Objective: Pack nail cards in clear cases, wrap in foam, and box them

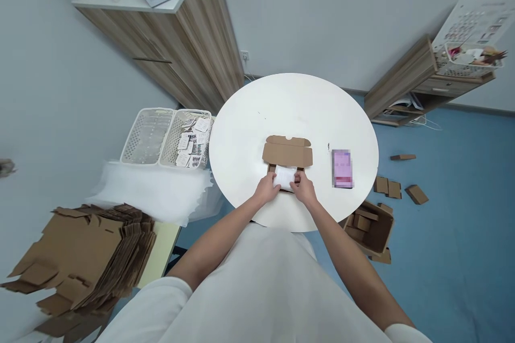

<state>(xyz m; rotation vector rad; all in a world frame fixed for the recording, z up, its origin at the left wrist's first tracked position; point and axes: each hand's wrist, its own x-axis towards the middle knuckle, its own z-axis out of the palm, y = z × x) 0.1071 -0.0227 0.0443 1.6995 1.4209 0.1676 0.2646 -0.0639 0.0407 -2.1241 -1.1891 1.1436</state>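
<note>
On the round white table (241,123) lies an open cardboard mailer box (287,154), its lid folded back away from me. A white wrapped packet (284,177) is at the box's opening, between my two hands. My left hand (266,188) has its fingers closed on the packet's left end. At the right end, my right hand (304,188) pinches the packet with thumb and fingers. Most of the box's inside is hidden by the packet and my hands.
A blurred purple-screened device (342,169) lies on the table's right. To the left stand white baskets (147,134), one with cards, foam sheets (148,187) and stacked flat cardboard boxes (76,257). A carton (380,233) and several small boxes (417,194) are on the blue floor.
</note>
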